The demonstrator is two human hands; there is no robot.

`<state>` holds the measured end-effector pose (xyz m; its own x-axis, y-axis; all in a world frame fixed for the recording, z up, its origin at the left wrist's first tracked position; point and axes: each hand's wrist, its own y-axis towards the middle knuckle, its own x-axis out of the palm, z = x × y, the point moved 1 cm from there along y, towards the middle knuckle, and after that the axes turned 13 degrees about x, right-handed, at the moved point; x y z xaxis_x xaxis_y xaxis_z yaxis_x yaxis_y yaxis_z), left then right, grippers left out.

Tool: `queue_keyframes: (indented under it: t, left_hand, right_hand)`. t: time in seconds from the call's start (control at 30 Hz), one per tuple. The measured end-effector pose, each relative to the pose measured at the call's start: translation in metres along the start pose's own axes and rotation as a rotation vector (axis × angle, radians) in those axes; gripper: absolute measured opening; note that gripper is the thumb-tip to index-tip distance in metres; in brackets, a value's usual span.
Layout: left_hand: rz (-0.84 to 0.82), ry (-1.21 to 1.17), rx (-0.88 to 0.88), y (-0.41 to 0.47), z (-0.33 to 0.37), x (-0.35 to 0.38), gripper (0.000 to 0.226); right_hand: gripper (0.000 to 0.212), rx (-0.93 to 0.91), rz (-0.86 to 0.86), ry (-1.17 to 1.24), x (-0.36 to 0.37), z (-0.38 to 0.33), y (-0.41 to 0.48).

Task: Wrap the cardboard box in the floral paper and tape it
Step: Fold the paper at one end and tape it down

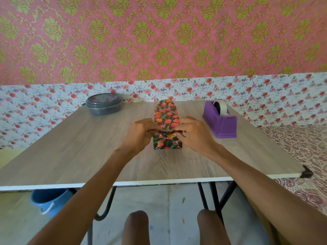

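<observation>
— Where's the box (167, 128) sitting?

— Middle of the table (88, 147), already covered in the floral paper (166, 114). Its long axis runs straight away from the person, so the near end faces them, with the hands right at it.

— Which hand is closer?

— Neither, really. The left hand (141, 132) and right hand (193, 131) meet at the top edge of that near end, one at each side, fingers curled in and pinching the paper folds together — closed on paper, not spread.

— How does the wrapping look?

— Dark paper with red and orange flowers. The near end is folded into angled flaps; the far end looks rounded, and I can't tell whether it's closed.

— And tape?

— The purple tape dispenser (220, 120) stands near the right hand — likely the easier reach while the left hand holds the fold.
</observation>
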<state>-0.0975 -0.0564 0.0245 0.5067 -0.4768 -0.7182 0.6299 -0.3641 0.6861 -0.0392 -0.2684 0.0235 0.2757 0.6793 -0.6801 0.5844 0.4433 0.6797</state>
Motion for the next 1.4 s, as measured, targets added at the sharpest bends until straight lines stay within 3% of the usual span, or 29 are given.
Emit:
queue_keyframes:
  t: [0.1,0.2,0.4,0.6,0.8,0.9,1.13,1.27,1.4]
  left_hand:
    - [-0.026,0.001,0.020,-0.002,-0.004,0.000,0.023]
    - [-0.017,-0.038,-0.011,-0.001,-0.004,0.000,0.023]
    - [0.068,-0.086,-0.125,0.002,0.005,0.002,0.017]
    - [0.056,-0.002,0.001,0.014,0.013,-0.005,0.014]
    - [-0.039,-0.001,0.168,0.029,0.016,-0.020,0.020]
    - [-0.096,-0.022,0.203,0.035,0.017,-0.025,0.020]
    - [-0.026,-0.174,0.116,0.031,0.014,-0.019,0.026]
    - [0.014,-0.317,-0.171,0.031,0.011,-0.012,0.020]
    - [-0.058,-0.285,-0.225,0.031,0.011,-0.005,0.025]
  right_hand:
    - [0.016,-0.034,-0.007,-0.055,0.000,0.001,0.000]
    - [0.003,-0.017,-0.017,-0.063,0.001,-0.002,0.006]
    - [0.015,0.096,-0.029,-0.028,0.002,-0.005,0.012]
    - [0.038,0.127,-0.114,-0.066,-0.005,-0.005,0.018]
    - [0.034,0.165,-0.177,-0.118,-0.009,-0.011,0.021]
    - [0.047,0.187,-0.195,-0.120,-0.012,-0.016,0.023]
    - [0.028,0.251,-0.274,-0.097,-0.011,-0.014,0.030]
    - [0.026,0.359,-0.338,-0.016,-0.007,-0.006,0.042]
    - [0.021,0.376,-0.378,0.015,-0.005,-0.005,0.048]
